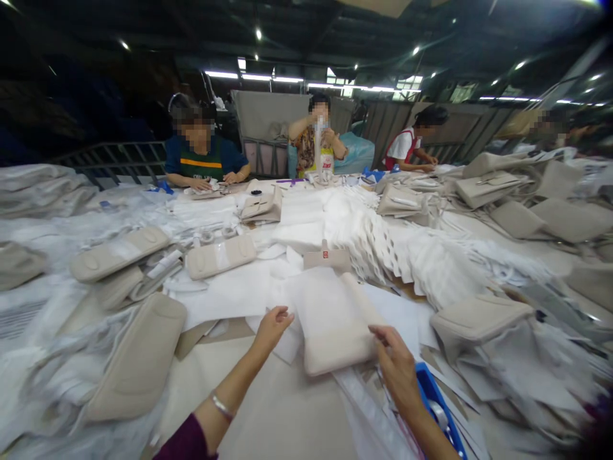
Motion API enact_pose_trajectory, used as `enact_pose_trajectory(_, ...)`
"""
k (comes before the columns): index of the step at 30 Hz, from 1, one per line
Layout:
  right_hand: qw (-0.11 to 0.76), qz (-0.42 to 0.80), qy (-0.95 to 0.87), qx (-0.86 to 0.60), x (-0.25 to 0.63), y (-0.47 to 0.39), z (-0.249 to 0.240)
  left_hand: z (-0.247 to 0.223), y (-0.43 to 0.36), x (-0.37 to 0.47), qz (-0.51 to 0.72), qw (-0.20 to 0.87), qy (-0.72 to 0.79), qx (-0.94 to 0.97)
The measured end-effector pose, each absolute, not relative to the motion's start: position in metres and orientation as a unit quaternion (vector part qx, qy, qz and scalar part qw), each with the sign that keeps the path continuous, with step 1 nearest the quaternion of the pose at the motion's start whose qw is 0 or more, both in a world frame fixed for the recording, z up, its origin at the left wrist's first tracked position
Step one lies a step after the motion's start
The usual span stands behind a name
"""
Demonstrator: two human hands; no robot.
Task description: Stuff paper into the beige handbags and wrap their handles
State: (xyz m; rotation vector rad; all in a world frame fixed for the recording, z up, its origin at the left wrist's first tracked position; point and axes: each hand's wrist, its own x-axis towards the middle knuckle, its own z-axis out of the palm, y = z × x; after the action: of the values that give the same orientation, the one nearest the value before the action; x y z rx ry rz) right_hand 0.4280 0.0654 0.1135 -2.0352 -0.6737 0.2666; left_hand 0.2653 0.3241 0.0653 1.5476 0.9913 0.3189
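Bag (330,335) touches the half-open right hand (396,364) — left hand (272,329), loosely curled, just apart

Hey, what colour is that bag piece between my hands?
The bag piece is pale beige; the head view shows it best.

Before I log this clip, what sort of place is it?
Probably a bag factory or packing workshop: many similar beige bags lie heaped around, stacks of white, wrapping-like sheets spread among them, and several people are at work across from the camera.
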Motion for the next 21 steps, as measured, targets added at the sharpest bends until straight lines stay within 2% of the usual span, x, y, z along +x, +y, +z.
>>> enact_pose_trajectory(3,0.476,0.064,-0.268,-0.836,0.481,0.093,0.105,0.062,0.321,0.300,0.129,0.594,0.461,0.646)
enact_pose_trajectory(8,0.509,0.204,-0.157,-0.821,0.552,0.119,0.078,0.059,0.315,0.323,0.115,0.614,0.476,0.619)
enact_pose_trajectory(15,0.507,0.427,-0.144,-0.735,0.582,0.135,0.054,0.061,0.313,0.339,0.121,0.745,0.409,0.513)
enact_pose_trajectory(18,0.497,0.481,-0.144,-0.707,0.587,0.147,0.047,0.058,0.320,0.347,0.100,0.796,0.400,0.443)
enact_pose_trajectory(21,0.488,0.487,-0.150,-0.709,0.592,0.157,0.042,0.056,0.327,0.353,0.086,0.801,0.408,0.430)
